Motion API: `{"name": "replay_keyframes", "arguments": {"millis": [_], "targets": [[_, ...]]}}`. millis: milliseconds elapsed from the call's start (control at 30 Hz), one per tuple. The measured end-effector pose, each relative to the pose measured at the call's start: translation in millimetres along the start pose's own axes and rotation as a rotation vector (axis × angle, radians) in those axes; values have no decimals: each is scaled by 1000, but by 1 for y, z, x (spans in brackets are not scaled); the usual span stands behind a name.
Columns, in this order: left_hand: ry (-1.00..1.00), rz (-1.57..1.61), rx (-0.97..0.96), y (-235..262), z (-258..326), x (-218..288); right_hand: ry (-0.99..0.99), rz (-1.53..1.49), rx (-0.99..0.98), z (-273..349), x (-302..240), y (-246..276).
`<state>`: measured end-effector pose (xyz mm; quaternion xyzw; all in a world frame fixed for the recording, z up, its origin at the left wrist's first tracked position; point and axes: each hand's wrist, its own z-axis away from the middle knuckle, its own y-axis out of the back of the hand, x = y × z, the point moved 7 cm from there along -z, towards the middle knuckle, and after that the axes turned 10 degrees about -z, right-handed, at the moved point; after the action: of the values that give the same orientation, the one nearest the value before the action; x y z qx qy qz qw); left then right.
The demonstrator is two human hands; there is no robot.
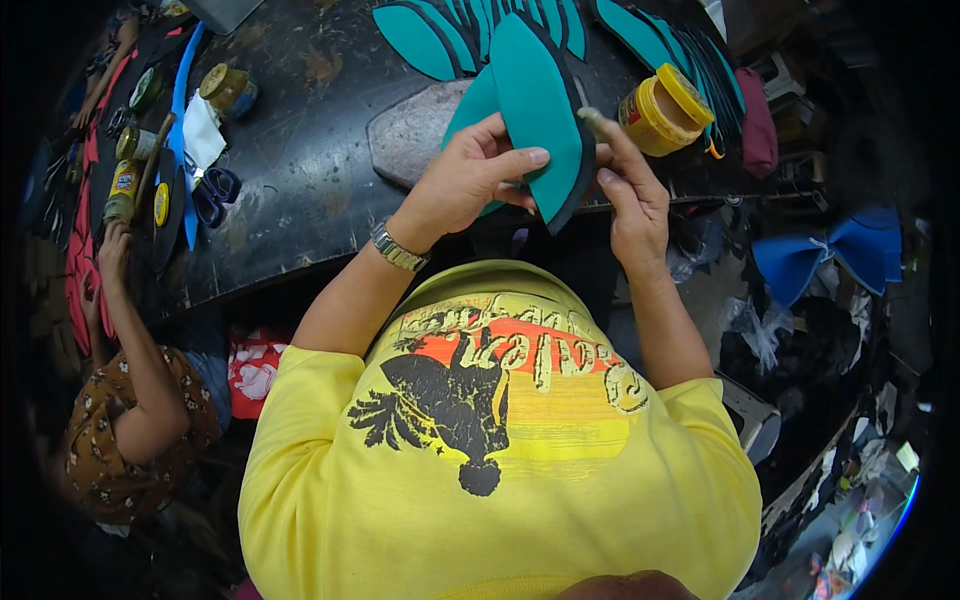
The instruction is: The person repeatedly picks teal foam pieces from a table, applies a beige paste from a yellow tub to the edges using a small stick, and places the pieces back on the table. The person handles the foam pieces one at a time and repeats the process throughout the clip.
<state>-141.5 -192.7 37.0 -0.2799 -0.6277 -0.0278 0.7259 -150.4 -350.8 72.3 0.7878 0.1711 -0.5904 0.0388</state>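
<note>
Teal foam sole piece (535,105) stands almost on its edge between the two hands, above the dark worktable (300,150) and just over a grey stone slab (415,130) that lies beyond the left hand. To do this step well, I think the piece should be kept steady and tilted so that its black edge faces the right hand, and the glue should go on thin and even along the rim, without drops falling on the teal face. The left hand (465,180) is half closed on the sole: the thumb lies across the near face and the other fingers curl behind it, so it has a firm hold. The right hand (630,190) is mostly closed, with the forefinger raised; its tip looks smeared with something greyish and it stands just beside the edge of the sole, but I cannot tell if it touches. Just beyond the right hand is an open yellow glue can (665,110). Further from both hands, more teal sole pieces (440,35) lie spread like a fan. Far to the left of the left hand another person's arm (135,340) reaches to the table, near small tins (228,90) and scissors (212,195).
</note>
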Motion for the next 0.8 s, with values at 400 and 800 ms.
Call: {"name": "replay_keyframes", "arguments": {"millis": [400, 800], "targets": [[-27, 141, 11, 3, -16, 7, 421, 866, -12, 3, -33, 2], [40, 261, -104, -8, -24, 2, 328, 606, -226, -19, -8, 10]]}}
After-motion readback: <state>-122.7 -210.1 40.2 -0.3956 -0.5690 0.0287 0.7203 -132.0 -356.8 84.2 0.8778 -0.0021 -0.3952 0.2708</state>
